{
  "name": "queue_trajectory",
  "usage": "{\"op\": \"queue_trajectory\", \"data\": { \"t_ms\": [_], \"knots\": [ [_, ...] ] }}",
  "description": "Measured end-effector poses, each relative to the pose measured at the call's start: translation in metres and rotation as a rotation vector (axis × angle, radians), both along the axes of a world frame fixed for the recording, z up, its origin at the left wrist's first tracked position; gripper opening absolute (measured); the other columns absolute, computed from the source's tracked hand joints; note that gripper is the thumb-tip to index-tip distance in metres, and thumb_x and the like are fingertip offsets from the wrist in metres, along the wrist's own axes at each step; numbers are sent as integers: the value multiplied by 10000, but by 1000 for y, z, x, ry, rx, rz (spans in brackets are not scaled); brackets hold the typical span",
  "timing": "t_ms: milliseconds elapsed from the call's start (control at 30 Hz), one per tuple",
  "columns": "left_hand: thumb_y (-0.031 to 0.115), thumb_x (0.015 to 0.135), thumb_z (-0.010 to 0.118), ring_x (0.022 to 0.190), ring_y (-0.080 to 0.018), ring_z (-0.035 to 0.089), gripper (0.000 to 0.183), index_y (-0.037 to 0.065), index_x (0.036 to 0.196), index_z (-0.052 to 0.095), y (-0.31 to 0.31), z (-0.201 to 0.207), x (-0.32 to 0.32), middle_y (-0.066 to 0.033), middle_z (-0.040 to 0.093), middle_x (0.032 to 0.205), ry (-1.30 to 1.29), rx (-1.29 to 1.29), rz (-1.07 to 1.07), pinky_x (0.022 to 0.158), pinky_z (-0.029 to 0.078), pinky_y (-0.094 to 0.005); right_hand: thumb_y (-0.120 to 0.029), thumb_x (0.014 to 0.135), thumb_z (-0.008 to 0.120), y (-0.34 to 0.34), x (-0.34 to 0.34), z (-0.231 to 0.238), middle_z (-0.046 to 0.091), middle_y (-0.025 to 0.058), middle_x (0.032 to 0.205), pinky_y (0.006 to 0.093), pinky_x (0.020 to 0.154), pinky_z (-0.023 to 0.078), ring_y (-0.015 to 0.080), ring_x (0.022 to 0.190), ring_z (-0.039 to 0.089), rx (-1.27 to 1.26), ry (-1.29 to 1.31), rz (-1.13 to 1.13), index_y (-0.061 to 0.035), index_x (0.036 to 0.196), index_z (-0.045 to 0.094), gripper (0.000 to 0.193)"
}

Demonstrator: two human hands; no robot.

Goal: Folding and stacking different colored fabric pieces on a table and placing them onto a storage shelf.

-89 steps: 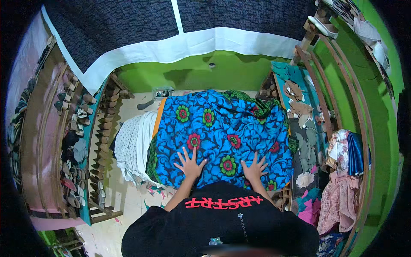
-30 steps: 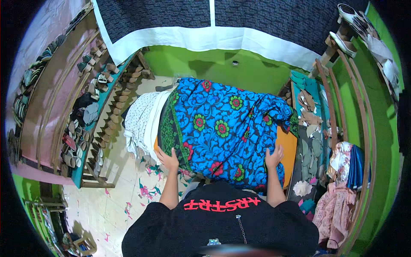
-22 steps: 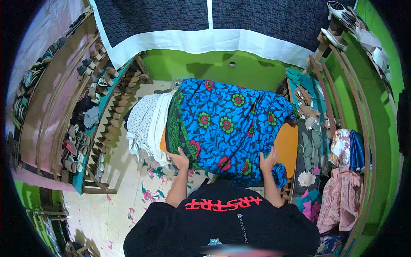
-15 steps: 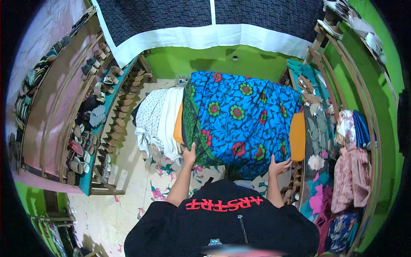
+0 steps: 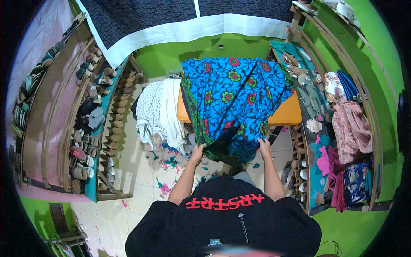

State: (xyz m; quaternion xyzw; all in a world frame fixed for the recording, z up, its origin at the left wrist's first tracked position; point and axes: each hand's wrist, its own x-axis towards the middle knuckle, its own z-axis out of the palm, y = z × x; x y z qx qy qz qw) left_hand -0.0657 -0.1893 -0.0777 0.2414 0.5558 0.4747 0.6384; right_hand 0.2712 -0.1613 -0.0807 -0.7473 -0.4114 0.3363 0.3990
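A blue cloth (image 5: 231,94) with red and green flowers and a dark green border lies spread over an orange tabletop (image 5: 284,115). Its near part hangs past the front edge toward me. My left hand (image 5: 197,153) is closed on the cloth's near left corner, at the green border. At the near right, my right hand (image 5: 264,147) pinches the edge of the same cloth. Between the hands the fabric sags in folds. White garments (image 5: 160,109), one with small dark dots, lie left of the cloth and droop over the front.
On the left, a wooden rack (image 5: 92,184) holds shoes. The right-hand rack carries fabric scraps, shoes and a pink lace garment (image 5: 353,126). Coloured scraps (image 5: 171,165) litter the tiled floor. A dark curtain (image 5: 150,21) with a white border hangs at the back.
Both hands have pulled the cloth's near edge together and toward me. More orange tabletop shows at the right front. The whole view has shifted slightly.
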Motion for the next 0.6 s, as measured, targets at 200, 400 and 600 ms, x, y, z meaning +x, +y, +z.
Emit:
{"op": "queue_trajectory", "data": {
  "t_ms": [200, 400, 600],
  "knots": [
    [392, 793, 536, 804, -136, 499, 431, -3, 967, 551, -34, 13, 84, -47, 572, 870, 369, 96, -826, 684, 406, -301, -277, 774, 576, 0, -23, 68, 578, 56, 876, 268, 694, 418, 130, 725, 521, 182, 375, 153, -1, 1015, 530, 370],
    [401, 747, 605, 676, -118, 442, 406, 31, 904, 543, -35, 64, 96, 2, 503, 751, 259, 193, -1230, 581, 366, -277, -359, 549, 732, -21, -84, 68, 450, 259, 1141, 364, 871, 378, 324, 1069, 456, -263, -134, 449, 51, 1247, 195, 972],
    [578, 757, 441, 981, -167, 473, 633, 172, 1235, 357, -18, 24, 41, -5, 464, 1188, 10, -278, -760, 827, 338, -379, -246, 592, 704, -33, -75, 62, 494, 197, 1109, 348, 860, 383, 278, 1024, 489, -143, 6, 422, 29, 1197, 327, 764]
  ]
}}
